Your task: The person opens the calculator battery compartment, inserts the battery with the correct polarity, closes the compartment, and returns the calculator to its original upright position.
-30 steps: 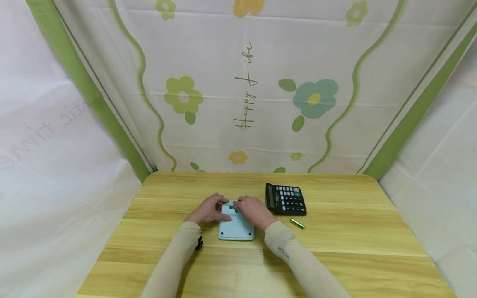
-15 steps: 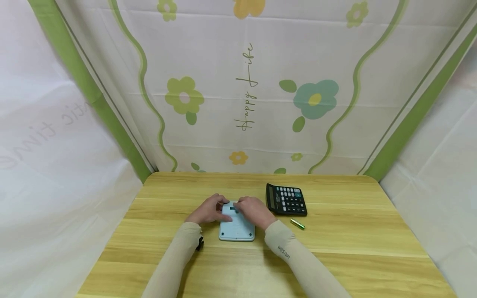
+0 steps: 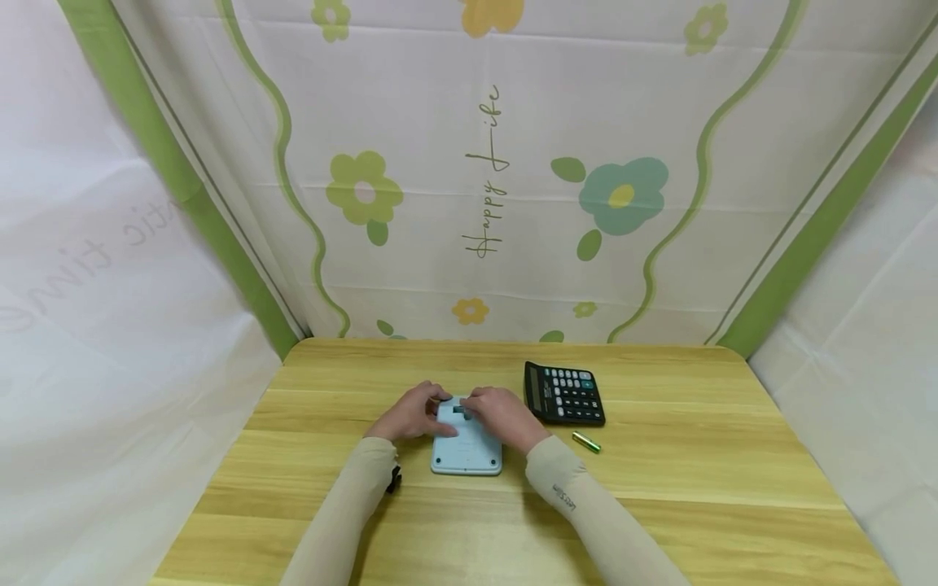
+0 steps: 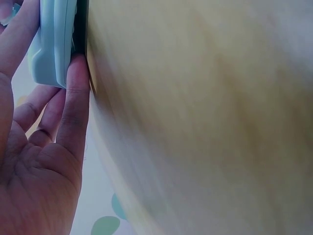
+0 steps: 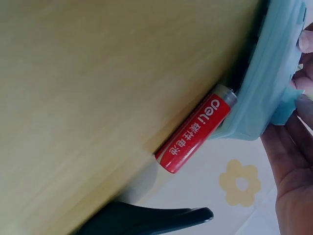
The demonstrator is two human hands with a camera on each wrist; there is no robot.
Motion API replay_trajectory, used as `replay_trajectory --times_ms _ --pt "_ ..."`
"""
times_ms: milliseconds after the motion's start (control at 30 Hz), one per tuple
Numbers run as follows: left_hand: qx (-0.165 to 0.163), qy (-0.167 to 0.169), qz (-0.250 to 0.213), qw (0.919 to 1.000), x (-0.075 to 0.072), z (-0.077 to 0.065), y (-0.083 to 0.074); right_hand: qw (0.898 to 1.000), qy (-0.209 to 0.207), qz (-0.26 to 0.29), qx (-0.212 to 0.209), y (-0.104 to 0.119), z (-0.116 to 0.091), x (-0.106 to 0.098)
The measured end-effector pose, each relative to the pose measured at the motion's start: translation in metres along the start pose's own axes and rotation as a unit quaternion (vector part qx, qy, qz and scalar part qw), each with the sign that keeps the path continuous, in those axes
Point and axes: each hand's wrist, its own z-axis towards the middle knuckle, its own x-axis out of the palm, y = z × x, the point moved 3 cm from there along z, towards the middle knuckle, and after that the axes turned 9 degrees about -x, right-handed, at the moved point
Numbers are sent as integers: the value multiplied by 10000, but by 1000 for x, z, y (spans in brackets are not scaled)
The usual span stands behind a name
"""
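Observation:
A light-blue calculator [image 3: 466, 452] lies face down on the wooden table, with a dark opening in its back near the far end. My left hand [image 3: 412, 413] grips its left side, thumb over the back; the left wrist view shows fingers [image 4: 73, 103] under the calculator's edge [image 4: 53, 44]. At the far right part of the back is my right hand [image 3: 506, 417], pinching a small light-blue battery cover [image 5: 285, 108] by the opening. A red battery [image 5: 195, 131] lies on the table against the calculator's side; the right hand hides it from the head view.
A black calculator [image 3: 564, 395] lies face up to the right of my right hand. Nearer to me lies a green battery [image 3: 586, 442]. A floral curtain [image 3: 484, 195] hangs behind the table's far edge [image 3: 410, 342], with white cloth on both sides.
My right hand and forearm have shifted very slightly to the right, and the small cover at the opening has moved a little. The left hand keeps its hold; both calculators stay put.

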Motion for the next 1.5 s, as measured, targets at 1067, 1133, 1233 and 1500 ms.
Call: replay_trajectory --times_ms 1067,1133,1233,1500 --pt "18 -43 48 10000 -1 0 -4 9809 -696 1642 775 -19 -33 -31" --pt "-10 -58 56 10000 -1 0 -3 9786 -740 1726 836 -21 -35 -32" --pt "-45 -55 24 10000 0 1 -3 9774 -777 1743 909 -23 -39 -34" --pt "-46 -15 -48 10000 1 0 0 9706 -735 2024 1076 -27 -51 -38"
